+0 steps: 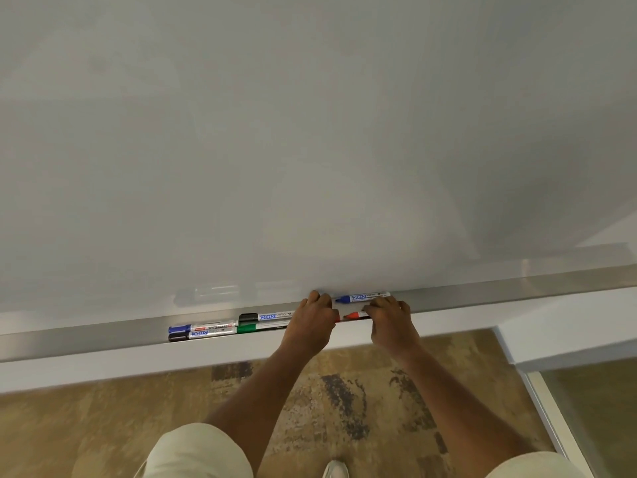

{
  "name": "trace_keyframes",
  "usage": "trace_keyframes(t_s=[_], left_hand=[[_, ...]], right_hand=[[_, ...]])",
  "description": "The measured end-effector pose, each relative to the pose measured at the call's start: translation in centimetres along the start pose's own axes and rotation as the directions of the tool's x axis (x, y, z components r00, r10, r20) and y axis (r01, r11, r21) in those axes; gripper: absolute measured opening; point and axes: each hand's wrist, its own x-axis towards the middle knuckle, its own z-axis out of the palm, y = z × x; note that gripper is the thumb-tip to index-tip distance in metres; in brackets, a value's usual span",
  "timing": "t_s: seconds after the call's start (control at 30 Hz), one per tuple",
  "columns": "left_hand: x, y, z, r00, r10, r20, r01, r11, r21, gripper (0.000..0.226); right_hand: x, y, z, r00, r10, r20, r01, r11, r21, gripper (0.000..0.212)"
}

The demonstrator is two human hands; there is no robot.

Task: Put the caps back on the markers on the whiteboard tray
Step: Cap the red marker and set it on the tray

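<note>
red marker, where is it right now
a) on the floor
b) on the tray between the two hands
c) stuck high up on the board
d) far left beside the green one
b: the red marker lies along the tray between the left hand and the right hand, which grips its right end, just in front of the blue marker.
</note>
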Motion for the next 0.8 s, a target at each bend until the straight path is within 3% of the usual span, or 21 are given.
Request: trace_keyframes(t_s=[0.33, 0.57, 0.8], left_hand=[[-0.2, 0.1, -0.6, 0.995, -0.097, 0.009, 0.097, 0.994, -0.046, 0.017], [-0.2, 0.0, -0.4, 0.992, -0.127, -0.001, 0.126, 0.990, -0.067, 0.019], [-0.6, -0.8, -0.7, 0.984, -0.179, -0.018, 0.159, 0.913, -0.377, 0.013]], right_hand=[[0.5, -0.1, -0.4, 0.996, -0.020, 0.093, 0.011, 0.995, 0.096, 0.043], [-0.2, -0.2, -0.8, 0.999, -0.003, 0.044, -0.003, 0.992, 0.124, 0.037], [-1.0, -0.8, -2.5, 0.994, -0.039, -0.099, 0.057, 0.981, 0.185, 0.041]])
